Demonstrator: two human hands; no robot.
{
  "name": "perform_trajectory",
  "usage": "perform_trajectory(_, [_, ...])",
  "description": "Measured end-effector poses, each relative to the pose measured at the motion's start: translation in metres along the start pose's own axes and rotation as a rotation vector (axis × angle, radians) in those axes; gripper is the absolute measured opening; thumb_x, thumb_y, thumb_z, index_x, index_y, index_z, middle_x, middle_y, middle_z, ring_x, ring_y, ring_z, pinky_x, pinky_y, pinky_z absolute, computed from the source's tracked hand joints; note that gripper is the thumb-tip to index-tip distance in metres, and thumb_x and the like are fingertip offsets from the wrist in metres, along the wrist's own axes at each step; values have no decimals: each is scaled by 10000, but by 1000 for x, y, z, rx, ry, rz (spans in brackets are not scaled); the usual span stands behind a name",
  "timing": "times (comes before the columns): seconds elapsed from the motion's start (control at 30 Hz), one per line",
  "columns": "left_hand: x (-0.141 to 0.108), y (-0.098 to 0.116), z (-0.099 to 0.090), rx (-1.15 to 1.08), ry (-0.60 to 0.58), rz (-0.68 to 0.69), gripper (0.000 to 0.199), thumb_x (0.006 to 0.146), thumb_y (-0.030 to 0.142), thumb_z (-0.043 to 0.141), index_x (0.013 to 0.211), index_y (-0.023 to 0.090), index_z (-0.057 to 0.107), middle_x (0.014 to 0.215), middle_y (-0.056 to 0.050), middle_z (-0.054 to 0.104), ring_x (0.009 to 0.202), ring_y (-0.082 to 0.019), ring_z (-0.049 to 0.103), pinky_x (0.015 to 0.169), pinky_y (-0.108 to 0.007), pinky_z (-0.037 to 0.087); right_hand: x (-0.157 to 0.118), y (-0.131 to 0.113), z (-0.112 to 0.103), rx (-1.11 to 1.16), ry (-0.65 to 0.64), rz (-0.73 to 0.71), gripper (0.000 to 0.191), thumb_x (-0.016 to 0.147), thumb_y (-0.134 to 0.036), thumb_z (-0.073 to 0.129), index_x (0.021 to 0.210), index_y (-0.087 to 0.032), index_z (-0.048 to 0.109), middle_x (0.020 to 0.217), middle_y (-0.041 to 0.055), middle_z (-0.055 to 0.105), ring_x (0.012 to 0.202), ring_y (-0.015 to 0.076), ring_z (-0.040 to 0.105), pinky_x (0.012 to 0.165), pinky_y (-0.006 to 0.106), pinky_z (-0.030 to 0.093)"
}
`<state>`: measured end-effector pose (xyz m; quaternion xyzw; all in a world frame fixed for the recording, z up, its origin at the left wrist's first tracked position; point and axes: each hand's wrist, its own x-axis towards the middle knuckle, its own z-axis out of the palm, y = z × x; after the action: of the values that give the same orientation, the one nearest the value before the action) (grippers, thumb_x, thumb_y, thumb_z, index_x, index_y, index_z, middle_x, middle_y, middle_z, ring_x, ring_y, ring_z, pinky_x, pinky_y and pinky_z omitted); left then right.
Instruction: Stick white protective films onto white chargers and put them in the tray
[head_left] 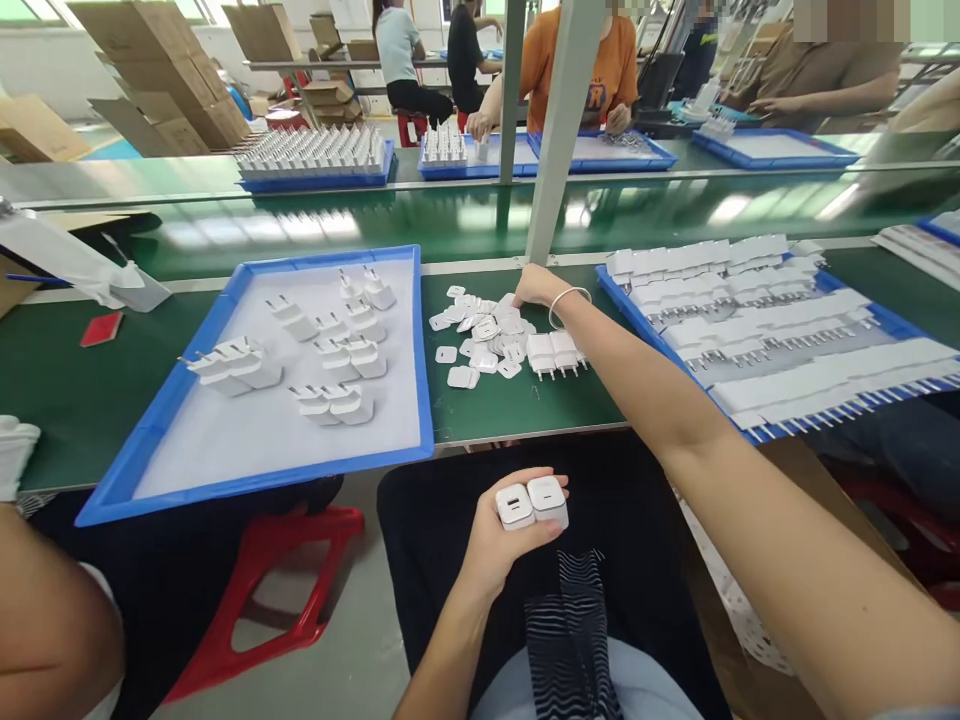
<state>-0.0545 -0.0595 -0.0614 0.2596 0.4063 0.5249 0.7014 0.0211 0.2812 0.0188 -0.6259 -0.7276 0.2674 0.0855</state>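
Clasping two chargers (514,508) — left hand (495,535) (right hand (541,287) at white plates (486,328), grip unclear).

Nothing legible — print (595,97) on orange shirt (621,65) too blurred.

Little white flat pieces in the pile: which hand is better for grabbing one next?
Probably the right hand: its fingertips are at the pile, while the left hand is farther back, holding two white chargers.
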Motion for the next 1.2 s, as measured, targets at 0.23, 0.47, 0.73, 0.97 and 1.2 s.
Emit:
perform_trajectory(0.23, [10,25,-19,131,-149,181,584,640,234,913,1195,188,739,1127,-140,778,1008,-289,753,811,-344,629,-35,-1,-30,374,43,-143,165,797,-127,828,743,-124,672,766,60,730,669,119,661,705,289,587])
perform_trajectory(0.47, [23,68,-15,367,-87,546,451,713,219,874,1150,247,761,1348,-127,665,1500,-344,395,1156,-464,462,-156,7,-23,766,-129,-374,218,665,-230,901,823,-180,759,713,29,763,669,165,708,669,309,599])
perform_trajectory(0.73, [23,48,21,316,68,592,496,753,217,851,1230,280,729,1352,-71,675,1269,-305,642,1158,-486,465,-229,20,7,855,47,-413,185,761,-333,858,839,-200,756,838,23,773,803,199,738,750,332,620])
perform_trajectory(0.97, [31,39,39,465,89,604,448,751,224,851,1187,241,748,1284,-77,720,1252,-272,645,1128,-431,501,-248,52,14,617,260,-429,95,929,-278,682,946,-240,767,929,35,770,865,215,723,671,325,593])
perform_trajectory(1.2, [44,30,54,474,54,576,407,735,196,855,1130,245,765,1249,-80,727,1219,-270,656,1110,-441,510,-258,77,22,404,542,-542,259,977,-183,579,1101,-300,775,1101,60,759,1022,249,720,882,431,613])
